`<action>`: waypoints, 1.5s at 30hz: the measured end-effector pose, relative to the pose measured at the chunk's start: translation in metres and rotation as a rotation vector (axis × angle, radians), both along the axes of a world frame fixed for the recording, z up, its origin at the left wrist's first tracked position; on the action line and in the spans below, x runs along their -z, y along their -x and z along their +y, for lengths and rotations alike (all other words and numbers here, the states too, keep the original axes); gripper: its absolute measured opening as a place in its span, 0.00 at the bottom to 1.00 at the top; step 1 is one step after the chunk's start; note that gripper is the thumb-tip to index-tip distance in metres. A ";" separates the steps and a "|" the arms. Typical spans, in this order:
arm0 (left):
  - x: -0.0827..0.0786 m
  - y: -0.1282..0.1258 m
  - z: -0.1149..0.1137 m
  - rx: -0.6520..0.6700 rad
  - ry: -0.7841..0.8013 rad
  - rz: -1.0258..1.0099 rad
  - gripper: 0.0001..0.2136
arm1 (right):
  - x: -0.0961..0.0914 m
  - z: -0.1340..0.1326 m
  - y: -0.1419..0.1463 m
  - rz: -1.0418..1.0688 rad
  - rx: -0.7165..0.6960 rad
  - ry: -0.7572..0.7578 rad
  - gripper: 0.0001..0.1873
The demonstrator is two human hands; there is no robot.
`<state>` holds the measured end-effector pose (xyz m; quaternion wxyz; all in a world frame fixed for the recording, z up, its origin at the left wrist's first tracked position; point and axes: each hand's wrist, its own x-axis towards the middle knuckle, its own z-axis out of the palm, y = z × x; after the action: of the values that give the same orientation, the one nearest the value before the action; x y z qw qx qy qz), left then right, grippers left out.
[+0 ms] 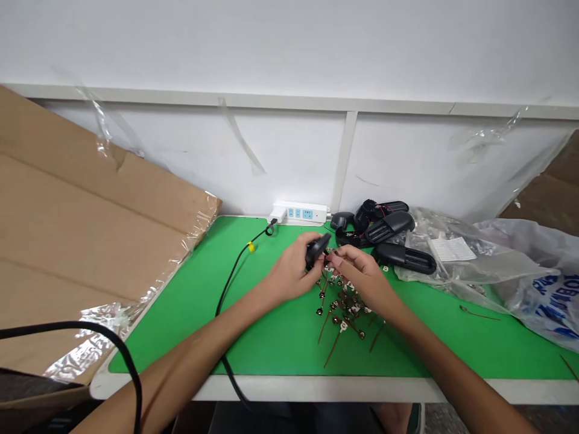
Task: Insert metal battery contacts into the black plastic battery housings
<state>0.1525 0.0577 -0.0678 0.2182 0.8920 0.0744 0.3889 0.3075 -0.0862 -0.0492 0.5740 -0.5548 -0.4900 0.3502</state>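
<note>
My left hand [294,265] grips a black plastic housing [316,249] above the middle of the green mat. Close against it, my right hand [357,271] pinches a thin reddish wire [329,258] at the housing's right side. The fingertips of both hands nearly meet, and they partly hide the wire's end. Under and in front of my right hand lies a loose pile of small metal contacts with brown wires [348,304]. Several black housings [391,228], some with red wires, are heaped just beyond my right hand.
A white power strip [310,213] stands at the wall with a charger and black cable [235,265] running forward past my left arm. Clear plastic bags [452,241] cover the right side. Cardboard [90,211] leans along the left edge of the green mat [266,343].
</note>
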 end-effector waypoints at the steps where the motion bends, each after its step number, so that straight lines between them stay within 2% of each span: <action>1: 0.001 -0.001 -0.001 0.048 -0.042 -0.003 0.26 | 0.001 0.001 0.002 0.029 -0.006 -0.018 0.15; 5: 0.004 -0.006 -0.006 0.197 -0.113 -0.086 0.31 | 0.003 0.004 0.004 0.134 0.016 -0.087 0.16; 12: 0.001 -0.008 -0.013 0.192 -0.113 -0.235 0.36 | 0.006 0.001 0.000 0.156 -0.034 -0.057 0.18; 18: -0.004 -0.004 -0.019 0.249 -0.043 -0.189 0.41 | 0.010 0.004 0.001 0.214 -0.010 -0.020 0.22; 23: -0.002 -0.002 -0.023 0.142 0.060 -0.022 0.40 | 0.005 0.004 0.004 0.189 0.006 -0.013 0.21; 27: 0.003 -0.002 -0.024 0.095 0.150 -0.023 0.35 | 0.004 0.004 0.005 0.154 0.021 0.000 0.20; 30: 0.004 -0.003 -0.026 0.103 0.301 -0.057 0.26 | 0.004 0.003 0.002 0.148 0.042 0.032 0.19; 33: 0.005 -0.008 -0.028 0.079 0.533 -0.114 0.16 | 0.002 0.000 -0.006 0.103 0.023 0.095 0.18; 36: 0.006 -0.013 -0.027 0.072 0.835 -0.238 0.16 | -0.001 -0.002 -0.013 0.068 0.125 0.051 0.19; 38: 0.005 -0.016 -0.027 0.128 1.036 -0.321 0.18 | 0.000 -0.001 -0.017 0.069 0.243 -0.008 0.19; 40: 0.003 -0.016 -0.029 0.196 1.189 -0.379 0.19 | 0.003 0.001 -0.018 0.136 0.266 -0.017 0.19; 42: -0.001 -0.015 -0.032 0.239 1.284 -0.425 0.18 | 0.005 0.002 -0.016 0.288 0.137 0.046 0.22; 45: -0.006 -0.013 -0.039 0.225 1.350 -0.452 0.19 | 0.005 0.002 -0.006 0.532 -0.196 0.244 0.28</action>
<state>0.1654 0.0187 -0.0622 0.7709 0.4625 0.1592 0.4081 0.3136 -0.0842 -0.0546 0.5750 -0.4585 -0.3279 0.5930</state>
